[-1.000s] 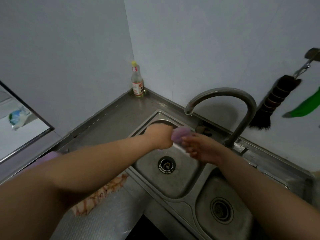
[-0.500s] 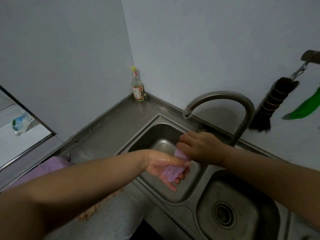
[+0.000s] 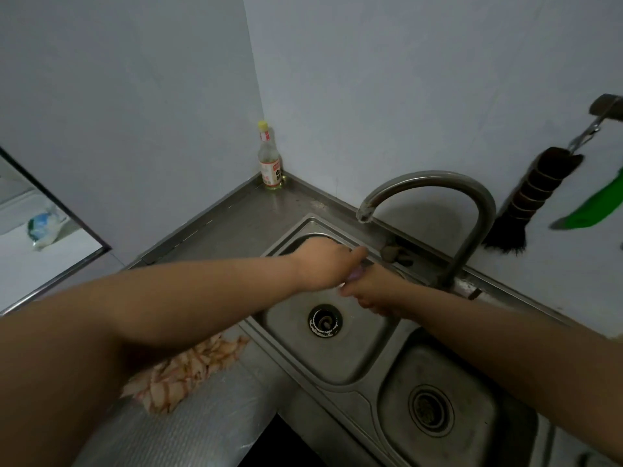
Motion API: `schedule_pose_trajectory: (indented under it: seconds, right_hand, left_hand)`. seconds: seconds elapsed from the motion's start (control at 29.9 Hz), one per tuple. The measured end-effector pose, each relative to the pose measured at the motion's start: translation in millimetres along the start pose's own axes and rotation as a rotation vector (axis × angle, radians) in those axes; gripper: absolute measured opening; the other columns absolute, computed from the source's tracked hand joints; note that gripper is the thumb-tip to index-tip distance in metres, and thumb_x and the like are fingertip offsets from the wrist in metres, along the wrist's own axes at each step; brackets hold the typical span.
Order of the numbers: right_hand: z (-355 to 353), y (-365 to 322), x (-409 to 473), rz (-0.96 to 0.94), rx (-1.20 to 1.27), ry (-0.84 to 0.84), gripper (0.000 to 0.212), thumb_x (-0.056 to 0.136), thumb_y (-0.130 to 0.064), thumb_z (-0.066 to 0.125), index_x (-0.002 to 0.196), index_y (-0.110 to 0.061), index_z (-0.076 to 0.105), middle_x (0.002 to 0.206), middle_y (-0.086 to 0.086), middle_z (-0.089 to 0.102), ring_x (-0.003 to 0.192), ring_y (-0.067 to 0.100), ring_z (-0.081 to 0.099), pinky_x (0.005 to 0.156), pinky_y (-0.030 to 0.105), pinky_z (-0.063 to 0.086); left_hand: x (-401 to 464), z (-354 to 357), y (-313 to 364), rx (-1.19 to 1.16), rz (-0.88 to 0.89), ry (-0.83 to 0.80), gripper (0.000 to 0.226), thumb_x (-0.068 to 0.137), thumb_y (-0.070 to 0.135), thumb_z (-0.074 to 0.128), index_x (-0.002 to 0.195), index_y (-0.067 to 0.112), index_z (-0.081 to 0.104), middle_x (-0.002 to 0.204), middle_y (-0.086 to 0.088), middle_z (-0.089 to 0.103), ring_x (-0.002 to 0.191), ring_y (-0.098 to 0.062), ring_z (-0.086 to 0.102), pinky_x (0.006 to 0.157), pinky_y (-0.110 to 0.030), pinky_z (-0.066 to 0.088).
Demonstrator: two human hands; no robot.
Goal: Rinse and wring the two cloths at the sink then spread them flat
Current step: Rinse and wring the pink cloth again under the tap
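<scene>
Head view looks down on both hands meeting over the left basin of the double sink (image 3: 340, 362), under the faucet (image 3: 438, 197) spout. Left hand (image 3: 323, 267) and right hand (image 3: 367, 291) each clench an end of the purple cloth (image 3: 355, 274), only a sliver showing between them. A pink patterned cloth (image 3: 188, 372) lies crumpled on the table (image 3: 188, 433), touching the sink's near-left rim. A bottle (image 3: 269, 161) stands in the far corner, well apart.
</scene>
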State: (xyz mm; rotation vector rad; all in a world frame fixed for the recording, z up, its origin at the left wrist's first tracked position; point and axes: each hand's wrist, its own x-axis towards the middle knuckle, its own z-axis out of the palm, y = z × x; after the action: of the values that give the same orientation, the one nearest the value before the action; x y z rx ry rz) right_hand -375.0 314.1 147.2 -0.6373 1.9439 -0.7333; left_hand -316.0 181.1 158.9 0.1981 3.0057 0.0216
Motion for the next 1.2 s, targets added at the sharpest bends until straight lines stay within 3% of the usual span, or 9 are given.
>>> schedule_pose_trajectory:
  seconds: [0.1, 0.2, 0.3, 0.47, 0.74, 0.9, 1.07, 1.2]
  right_hand:
    - [5.4, -1.3, -5.4, 0.015, 0.443, -0.094, 0.030, 0.089, -0.013, 0.052, 0.066, -0.025, 0.037, 0.045, -0.006, 0.030, 0.034, 0.006, 0.021, 0.036, 0.014, 0.015]
    - [7.8, -6.5, -8.0, 0.032, 0.713, -0.167, 0.035, 0.091, -0.011, 0.047, 0.063, -0.025, 0.033, 0.042, -0.008, 0.028, 0.029, 0.004, 0.019, 0.032, 0.010, 0.013]
    - [12.8, -9.4, -12.4, 0.050, 0.891, -0.196, 0.038, 0.090, -0.012, 0.045, 0.055, -0.023, 0.036, 0.040, -0.008, 0.027, 0.028, 0.004, 0.019, 0.031, 0.009, 0.012]
    - [16.4, -12.7, -15.8, 0.046, 1.048, -0.215, 0.052, 0.091, -0.015, 0.042, 0.039, -0.022, 0.041, 0.035, -0.008, 0.026, 0.025, 0.003, 0.018, 0.032, 0.010, 0.009]
    - [24.9, -13.0, -15.3, 0.048, 1.148, -0.220, 0.037, 0.086, -0.013, 0.045, 0.051, -0.022, 0.037, 0.034, -0.008, 0.028, 0.023, 0.003, 0.020, 0.030, 0.007, 0.011]
    - [29.6, -12.5, -18.3, 0.026, 1.140, -0.231, 0.027, 0.069, -0.015, 0.055, 0.057, -0.023, 0.032, 0.035, -0.008, 0.028, 0.025, 0.004, 0.020, 0.030, 0.009, 0.012]
    - [30.0, -12.2, -18.2, 0.037, 1.124, -0.228, 0.040, 0.085, -0.013, 0.045, 0.047, -0.024, 0.037, 0.035, -0.008, 0.028, 0.025, 0.003, 0.020, 0.030, 0.010, 0.011]
    - [37.2, -7.9, -12.1, -0.042, 1.036, -0.116, 0.019, 0.093, -0.019, 0.051, 0.075, -0.022, 0.047, 0.048, -0.005, 0.039, 0.030, 0.003, 0.025, 0.030, 0.013, 0.015]
  left_hand:
    - [9.2, -9.2, -18.9, 0.216, 0.237, 0.175, 0.020, 0.095, 0.032, 0.050, 0.105, 0.016, 0.057, 0.079, -0.004, 0.065, 0.069, -0.025, 0.063, 0.053, -0.030, 0.041]
    - [17.0, -15.6, -30.4, 0.272, 0.430, 0.325, 0.018, 0.085, 0.030, 0.057, 0.087, 0.014, 0.063, 0.059, -0.004, 0.060, 0.045, -0.025, 0.057, 0.042, -0.024, 0.037]
    - [25.0, -17.6, -33.4, 0.238, 0.501, 0.442, 0.029, 0.082, 0.034, 0.042, 0.079, 0.013, 0.062, 0.055, -0.004, 0.057, 0.041, -0.025, 0.053, 0.039, -0.022, 0.035]
    - [27.7, -25.7, -31.8, 0.189, 0.579, 0.516, 0.023, 0.083, 0.034, 0.046, 0.081, 0.013, 0.055, 0.053, -0.006, 0.054, 0.039, -0.026, 0.052, 0.037, -0.022, 0.031]
    - [28.0, -17.2, -33.3, 0.168, 0.522, 0.447, 0.032, 0.089, 0.036, 0.039, 0.086, 0.011, 0.058, 0.060, -0.008, 0.059, 0.045, -0.027, 0.055, 0.038, -0.031, 0.046]
    - [23.2, -11.4, -31.8, 0.134, 0.484, 0.448, 0.031, 0.087, 0.036, 0.041, 0.085, 0.010, 0.060, 0.059, -0.009, 0.058, 0.045, -0.029, 0.056, 0.040, -0.036, 0.049]
    - [17.2, -11.1, -30.6, 0.136, 0.456, 0.465, 0.031, 0.086, 0.035, 0.041, 0.086, 0.011, 0.061, 0.060, -0.008, 0.057, 0.046, -0.028, 0.056, 0.039, -0.034, 0.048]
    - [9.4, -6.7, -31.6, 0.121, 0.417, 0.470, 0.026, 0.084, 0.032, 0.042, 0.096, 0.012, 0.054, 0.069, -0.009, 0.060, 0.053, -0.027, 0.058, 0.039, -0.029, 0.045]
